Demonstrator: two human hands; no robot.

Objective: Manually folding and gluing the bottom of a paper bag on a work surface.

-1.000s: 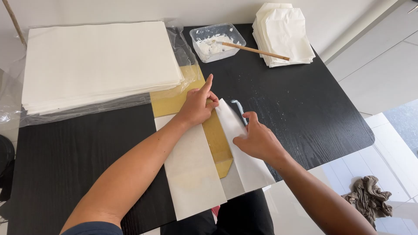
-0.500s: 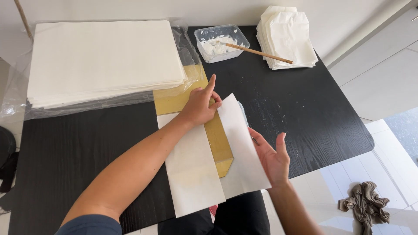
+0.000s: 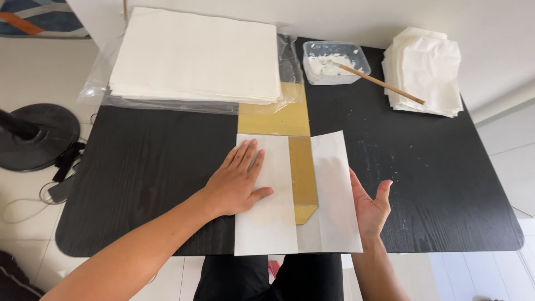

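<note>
Pressing flat with fingers spread, the left hand (image 3: 239, 181) rests on the left flap of a white paper sheet (image 3: 267, 223) lying at the near edge of the black worktop (image 3: 434, 167); the right hand (image 3: 370, 209) is open, palm turned inward, fingers touching the right edge of the sheet's right flap (image 3: 334, 189), holding nothing; between the two flaps shows a gold board (image 3: 301, 178) that runs away from the person; farther back lie a stack of white sheets (image 3: 195, 53) on clear plastic, a clear tub of white paste (image 3: 334, 61) with a wooden stick (image 3: 384, 85), and a pile of folded white papers (image 3: 426, 69).
</note>
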